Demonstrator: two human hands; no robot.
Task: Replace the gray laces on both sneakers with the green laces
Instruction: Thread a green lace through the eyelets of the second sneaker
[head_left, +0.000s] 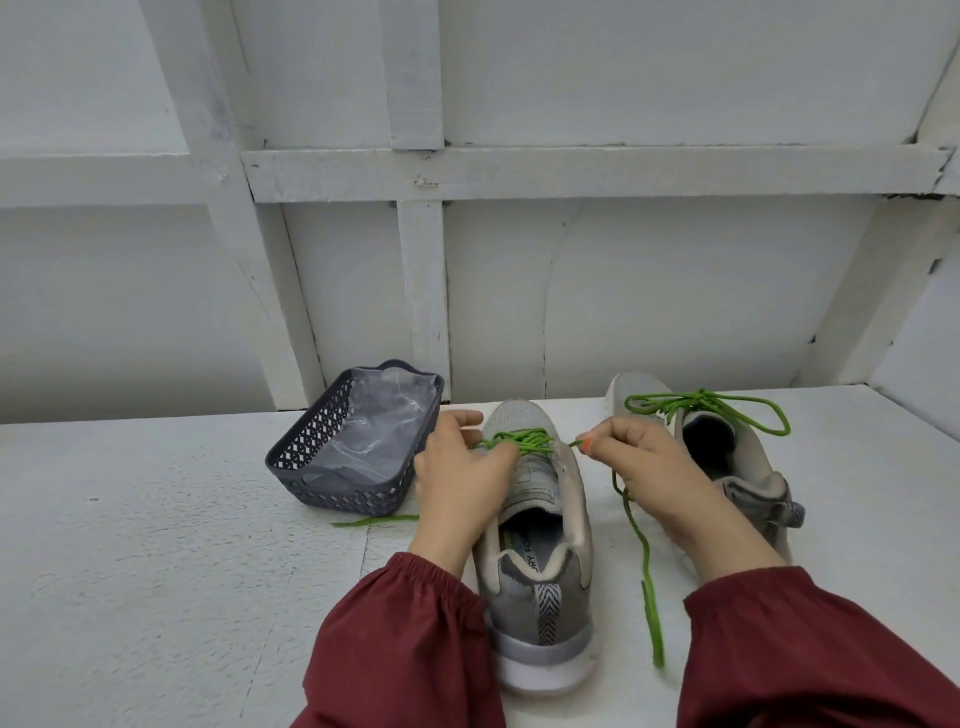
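Green lace (530, 441) disappears behind left hand (462, 483), pinched by right hand (644, 457).

A bright green lace (524, 440) crosses the pale gray mesh of the near sneaker (535, 545). Its heel is darker gray above a white sole and carries a black-and-white chevron strip (549, 605). The second sneaker (737, 467) is the same light gray with a dark lining, topped by a second green lace (711, 402). The basket (332, 457) is dark slate gray with a diamond lattice, lined with what may be a cloudy gray film. The sleeves (405, 639) are maroon and one nail (588, 443) on the right hand (649, 467) is orange. The textured tabletop (156, 545) and the painted wall (519, 291) are white.
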